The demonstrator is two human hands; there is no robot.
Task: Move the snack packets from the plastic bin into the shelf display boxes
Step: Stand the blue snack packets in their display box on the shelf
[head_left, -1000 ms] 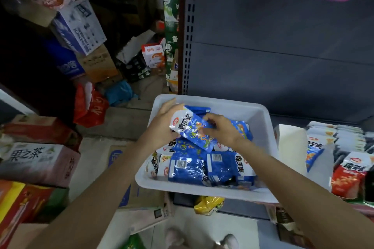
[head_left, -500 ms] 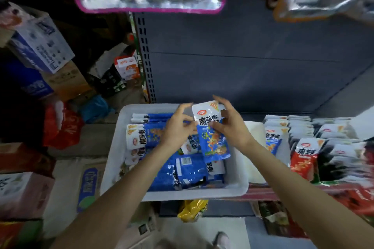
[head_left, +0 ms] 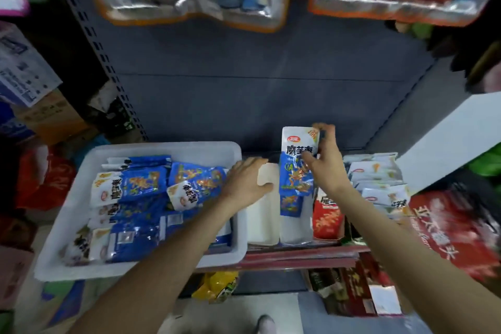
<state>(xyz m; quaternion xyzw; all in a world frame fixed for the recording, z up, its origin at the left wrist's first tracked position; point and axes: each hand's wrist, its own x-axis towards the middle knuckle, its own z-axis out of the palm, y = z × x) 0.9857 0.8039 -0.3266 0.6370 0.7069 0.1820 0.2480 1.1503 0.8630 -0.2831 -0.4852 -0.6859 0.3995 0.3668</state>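
head view: the right hand [head_left: 326,168] pinches a blue and white snack packet [head_left: 296,171] upright over a white display box [head_left: 295,228] on the shelf. the left hand [head_left: 248,182], fingers spread flat, rests on the neighbouring display box [head_left: 261,222], just beside the plastic bin [head_left: 81,192] holding more packets [head_left: 141,198].

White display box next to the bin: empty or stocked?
Nearly empty. The white display box shows bare white floor; the only blue packet over it is upright, pinched by the right hand. The left hand rests on its wall.

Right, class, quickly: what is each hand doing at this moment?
Left hand: open, fingers resting on the white display box.
Right hand: holding a blue snack packet upright over the box.
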